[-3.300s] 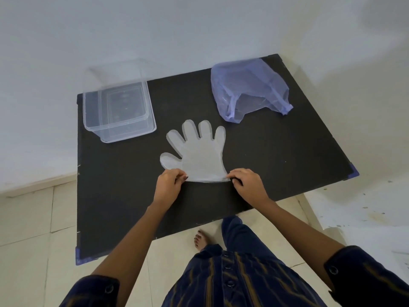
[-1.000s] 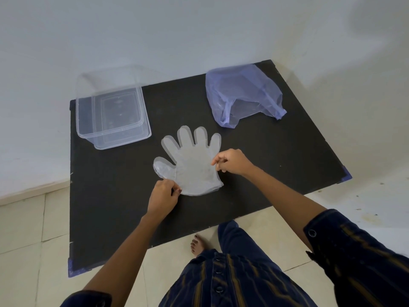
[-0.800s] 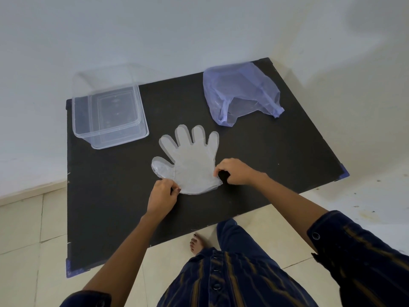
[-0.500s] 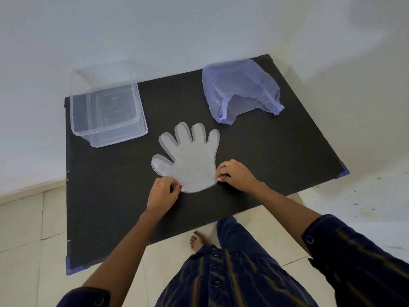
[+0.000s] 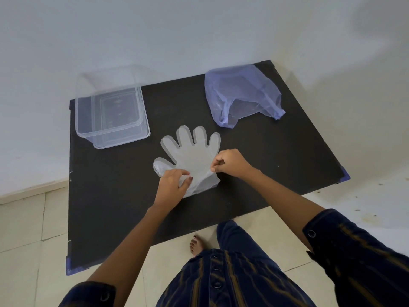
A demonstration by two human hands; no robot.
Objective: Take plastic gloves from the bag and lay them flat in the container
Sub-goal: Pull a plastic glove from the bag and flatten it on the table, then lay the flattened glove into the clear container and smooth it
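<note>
A clear plastic glove [image 5: 190, 151] lies spread on the black table [image 5: 276, 156], fingers pointing away from me. My left hand [image 5: 171, 185] pinches its cuff at the near left. My right hand [image 5: 229, 161] pinches a layer at the glove's right edge and lifts it a little off the rest. The clear rectangular container [image 5: 110, 116] stands at the table's back left. The pale purple plastic bag [image 5: 241, 96] lies crumpled at the back right, its mouth towards me.
The table stands in a corner of white walls. Its near edge runs just in front of my legs, above a tiled floor. My bare foot [image 5: 195, 245] shows below that edge.
My right hand moved from the cuff's right corner up to the glove's right edge and raised a layer there. My left hand slid further onto the cuff, which is now wrinkled.
</note>
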